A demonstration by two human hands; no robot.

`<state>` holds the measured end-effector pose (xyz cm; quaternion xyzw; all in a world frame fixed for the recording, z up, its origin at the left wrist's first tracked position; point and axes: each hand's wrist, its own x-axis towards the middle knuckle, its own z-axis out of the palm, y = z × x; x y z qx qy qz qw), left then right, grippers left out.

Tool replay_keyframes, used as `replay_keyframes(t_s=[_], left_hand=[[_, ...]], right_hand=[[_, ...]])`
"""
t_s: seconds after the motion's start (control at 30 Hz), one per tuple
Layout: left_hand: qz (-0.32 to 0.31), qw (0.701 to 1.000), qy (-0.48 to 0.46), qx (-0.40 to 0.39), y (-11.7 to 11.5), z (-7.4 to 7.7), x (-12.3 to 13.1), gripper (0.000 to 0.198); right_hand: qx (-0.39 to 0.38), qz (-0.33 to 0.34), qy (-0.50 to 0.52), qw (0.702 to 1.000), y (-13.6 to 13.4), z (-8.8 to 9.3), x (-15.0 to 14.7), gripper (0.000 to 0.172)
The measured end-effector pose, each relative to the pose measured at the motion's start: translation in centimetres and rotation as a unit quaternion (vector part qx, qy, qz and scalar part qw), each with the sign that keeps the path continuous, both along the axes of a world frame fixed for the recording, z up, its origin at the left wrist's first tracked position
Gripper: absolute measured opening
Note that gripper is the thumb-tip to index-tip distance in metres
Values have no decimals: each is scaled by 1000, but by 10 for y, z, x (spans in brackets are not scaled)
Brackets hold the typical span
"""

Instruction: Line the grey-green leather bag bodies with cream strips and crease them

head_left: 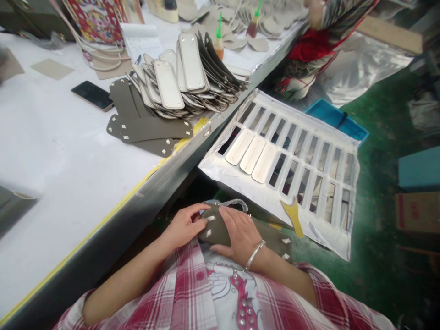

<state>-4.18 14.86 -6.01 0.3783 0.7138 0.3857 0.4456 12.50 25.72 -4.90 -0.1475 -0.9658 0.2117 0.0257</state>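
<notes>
In front of my body is an olive-grey leather strip (220,233), rounded at its left end, with small white tabs near both ends. My left hand (187,224) is closed on that left end, thumb on top and fingers at the far edge. Across the strip lies my right hand (240,231), its fingers reaching the far edge and its thumb at the near one. The fingertips at the far edge are partly hidden. Just beyond, a clear plastic piece (237,202) shows behind the strip.
On the white table (85,183) at left lie similar olive strips (147,128), a pile of white-faced pieces (168,85) and a phone (92,95). A slotted white rack (305,160) to the right bears three pale pieces (252,156) and a yellow tool (293,217). Another person's sleeve (343,18) shows beyond.
</notes>
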Motion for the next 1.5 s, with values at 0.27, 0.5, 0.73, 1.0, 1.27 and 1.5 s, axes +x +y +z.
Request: replay_keyframes(t_s=[0.27, 0.5, 0.73, 1.0, 1.27, 1.5], left_hand=[[20, 996, -86, -17, -1, -8, 0, 33], [-2, 995, -91, -32, -2, -5, -4, 34], [-70, 997, -22, 13, 1, 7, -5, 34], [-102, 995, -2, 8, -6, 8, -2, 38], [-97, 995, -14, 16, -10, 9, 0, 41], [-78, 996, 39, 22, -10, 4, 3, 41]], right_hand=[[-40, -41, -45, 997, -1, 3, -15, 66], [-41, -41, -36, 998, -2, 2, -13, 66], [-28, -42, -26, 998, -7, 0, -11, 65], [-18, -34, -14, 999, -9, 1, -4, 74], [-12, -16, -18, 1000, -10, 2, 2, 82], [-11, -57, -20, 998, -19, -2, -11, 71]])
